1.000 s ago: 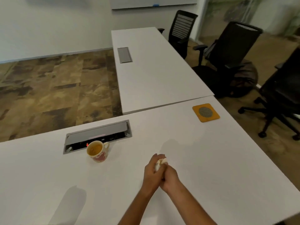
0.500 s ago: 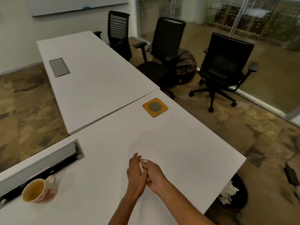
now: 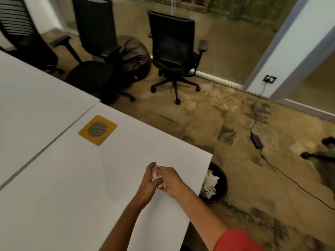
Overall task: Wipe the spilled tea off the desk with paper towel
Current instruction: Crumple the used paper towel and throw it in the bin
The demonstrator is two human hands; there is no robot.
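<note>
Both hands are pressed together over the white desk (image 3: 72, 187), near its right edge. My left hand (image 3: 147, 180) and my right hand (image 3: 171, 181) squeeze a crumpled white paper towel (image 3: 156, 176) between them; only small bits of it show between the fingers. The desk surface around the hands looks dry and white. No spilled tea and no cup are in view.
A yellow square coaster with a grey mesh centre (image 3: 97, 130) lies on the desk. A black waste bin (image 3: 216, 183) with white crumpled paper stands on the floor just past the desk's right edge. Black office chairs (image 3: 175, 51) stand beyond; a cable and power brick (image 3: 256, 141) lie on the floor.
The view has swung right: the tea cup and cable tray have left the frame, and the bin and floor have come in. The hands stay clasped on the paper towel, now nearer the desk's right edge.
</note>
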